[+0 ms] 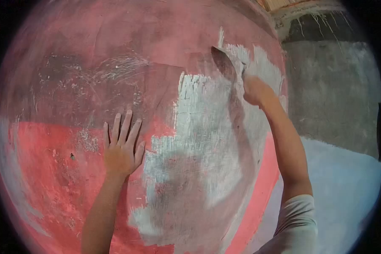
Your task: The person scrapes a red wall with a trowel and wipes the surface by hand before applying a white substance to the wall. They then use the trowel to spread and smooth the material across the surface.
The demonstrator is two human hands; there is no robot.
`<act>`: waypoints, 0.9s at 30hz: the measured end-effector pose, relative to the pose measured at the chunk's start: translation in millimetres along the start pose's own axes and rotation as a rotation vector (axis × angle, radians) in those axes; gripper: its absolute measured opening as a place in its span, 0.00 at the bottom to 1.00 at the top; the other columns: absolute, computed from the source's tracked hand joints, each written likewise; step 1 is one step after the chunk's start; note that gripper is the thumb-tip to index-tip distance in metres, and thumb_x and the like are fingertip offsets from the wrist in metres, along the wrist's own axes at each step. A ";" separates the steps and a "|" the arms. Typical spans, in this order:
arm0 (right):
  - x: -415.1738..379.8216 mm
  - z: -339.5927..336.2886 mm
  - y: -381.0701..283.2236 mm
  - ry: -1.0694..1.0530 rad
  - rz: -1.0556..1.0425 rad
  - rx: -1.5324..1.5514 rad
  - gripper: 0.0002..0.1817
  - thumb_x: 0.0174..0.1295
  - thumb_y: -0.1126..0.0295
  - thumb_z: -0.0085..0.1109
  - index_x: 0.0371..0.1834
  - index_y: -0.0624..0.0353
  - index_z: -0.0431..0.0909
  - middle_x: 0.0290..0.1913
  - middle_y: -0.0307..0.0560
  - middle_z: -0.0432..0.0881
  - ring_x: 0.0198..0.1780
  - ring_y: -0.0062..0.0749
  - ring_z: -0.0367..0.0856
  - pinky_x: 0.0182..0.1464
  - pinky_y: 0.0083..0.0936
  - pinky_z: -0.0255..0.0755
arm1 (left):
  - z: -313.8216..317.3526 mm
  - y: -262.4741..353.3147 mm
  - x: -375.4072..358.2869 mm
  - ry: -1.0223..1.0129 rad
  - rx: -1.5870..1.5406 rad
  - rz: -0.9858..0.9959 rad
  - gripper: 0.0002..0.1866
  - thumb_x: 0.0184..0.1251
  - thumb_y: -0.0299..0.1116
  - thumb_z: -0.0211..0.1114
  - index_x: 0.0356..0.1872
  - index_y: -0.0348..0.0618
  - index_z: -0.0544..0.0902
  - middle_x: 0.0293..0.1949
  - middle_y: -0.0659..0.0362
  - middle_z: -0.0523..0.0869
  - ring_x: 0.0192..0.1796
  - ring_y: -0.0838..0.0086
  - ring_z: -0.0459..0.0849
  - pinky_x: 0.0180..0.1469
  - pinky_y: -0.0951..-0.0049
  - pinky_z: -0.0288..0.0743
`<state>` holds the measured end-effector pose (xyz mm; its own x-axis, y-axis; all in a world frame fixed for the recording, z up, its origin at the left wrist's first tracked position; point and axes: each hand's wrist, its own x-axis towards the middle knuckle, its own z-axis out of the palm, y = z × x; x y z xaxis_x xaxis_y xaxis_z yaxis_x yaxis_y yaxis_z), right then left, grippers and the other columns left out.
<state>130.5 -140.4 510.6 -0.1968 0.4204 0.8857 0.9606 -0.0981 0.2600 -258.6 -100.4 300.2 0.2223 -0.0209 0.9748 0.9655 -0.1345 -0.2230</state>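
Observation:
My left hand (122, 146) lies flat against the painted wall (127, 38), its fingers spread and pointing up, holding nothing. Higher up and to the right, my right hand (258, 90) is closed around the handle of a trowel (224, 63). The trowel's dark, pointed blade angles up and left, at or very near the wall surface; exact contact cannot be made out. Around and below the blade spreads a whitish scraped patch (199, 110) with ragged edges. Red and dull pink paint borders this patch. My fingers hide most of the handle.
On the right, a second wall (332, 97) meets this one at a corner, grey above and pale blue below. Wooden boards (279, 4) show at the top right. Shadows of my arms fall across the whitish patch. Rough scratches (120, 67) mark the wall above my left hand.

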 end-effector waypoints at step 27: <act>32.0 8.1 24.7 0.087 -0.092 -0.102 0.11 0.57 0.78 0.55 0.40 0.71 0.84 0.47 0.71 0.86 0.50 0.62 0.87 0.52 0.47 0.81 | 23.1 6.5 69.8 0.200 0.181 -0.219 0.33 0.75 0.54 0.57 0.79 0.62 0.66 0.82 0.59 0.59 0.83 0.61 0.56 0.83 0.46 0.41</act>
<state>149.5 -122.0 542.2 -0.3040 0.3523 0.8851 0.9137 -0.1551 0.3755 -233.7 -79.9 366.5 -0.0064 -0.2070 0.9783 0.9997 0.0204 0.0108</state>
